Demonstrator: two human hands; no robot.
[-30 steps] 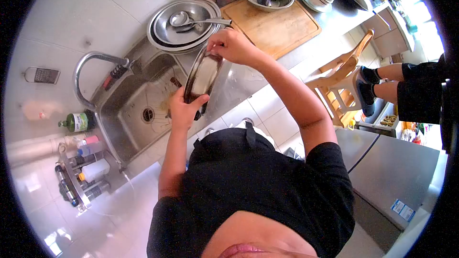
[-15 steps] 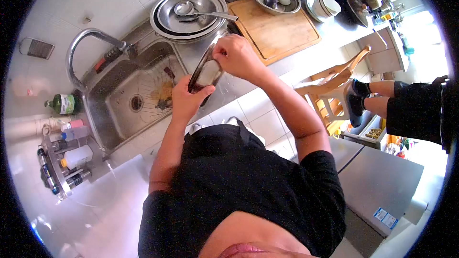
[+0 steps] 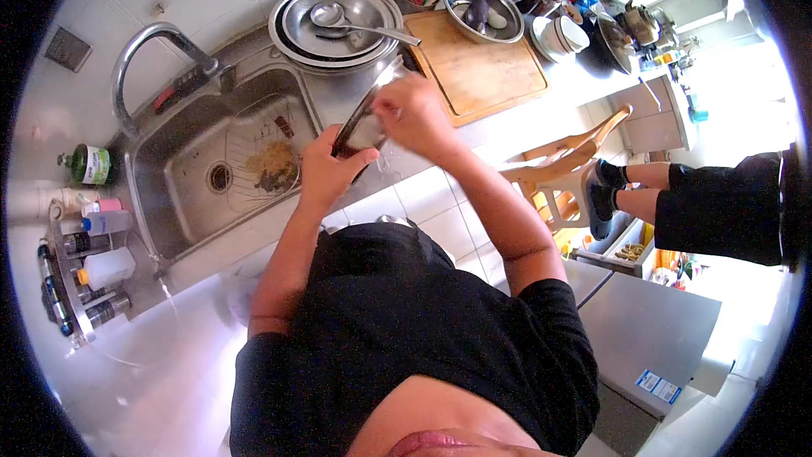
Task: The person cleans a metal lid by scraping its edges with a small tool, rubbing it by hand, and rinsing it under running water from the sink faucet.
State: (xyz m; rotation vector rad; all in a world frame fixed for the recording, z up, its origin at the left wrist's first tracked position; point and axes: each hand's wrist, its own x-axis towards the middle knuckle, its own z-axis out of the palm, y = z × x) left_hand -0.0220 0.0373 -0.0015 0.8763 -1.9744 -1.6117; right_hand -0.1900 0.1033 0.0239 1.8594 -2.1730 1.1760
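Beside the sink (image 3: 188, 203), as seen from the head camera, a dark-rimmed dish (image 3: 364, 133) is held steeply tilted above the counter's edge. Its lower end is clamped by the left hand (image 3: 331, 171). The right hand (image 3: 414, 117) is set apart from the left, fingers bunched at the dish's upper part; whether anything is pinched there cannot be told through the blur. For good control, the left grip should be firm and clear of the right fingers. Drips would be better caught over the basin, where brown scraps (image 3: 272, 165) are seen. Knocks against the stacked steel bowls (image 3: 292, 34) should be avoided.
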